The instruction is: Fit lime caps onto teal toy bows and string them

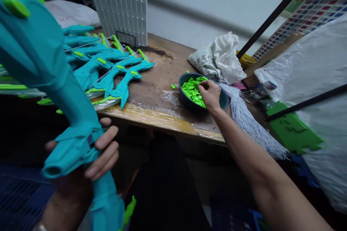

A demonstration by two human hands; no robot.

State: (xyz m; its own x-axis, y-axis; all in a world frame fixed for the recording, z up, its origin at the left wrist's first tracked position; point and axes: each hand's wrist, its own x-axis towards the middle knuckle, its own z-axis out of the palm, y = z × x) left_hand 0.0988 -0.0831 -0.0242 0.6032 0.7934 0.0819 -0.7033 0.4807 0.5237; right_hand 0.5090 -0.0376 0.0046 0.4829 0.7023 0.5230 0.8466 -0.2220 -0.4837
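Teal bow-shaped piece (77, 104) is in left hand (106, 149), fingers wrapped round it, in front of tabletop (154, 83). Right hand (210, 95) at bowl (187, 102) of green pieces (191, 89), fingertips bunched; can't tell if gripping one.

A ribbed grey panel (120, 5) stands near the white wall (173, 25), well left of a green foam mat (299, 135).

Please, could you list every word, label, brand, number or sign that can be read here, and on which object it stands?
No text is legible.
White crumpled plastic sack: dark printed characters, too small and blurred to read.
Held teal plastic bow-shaped piece: no lettering discernible.
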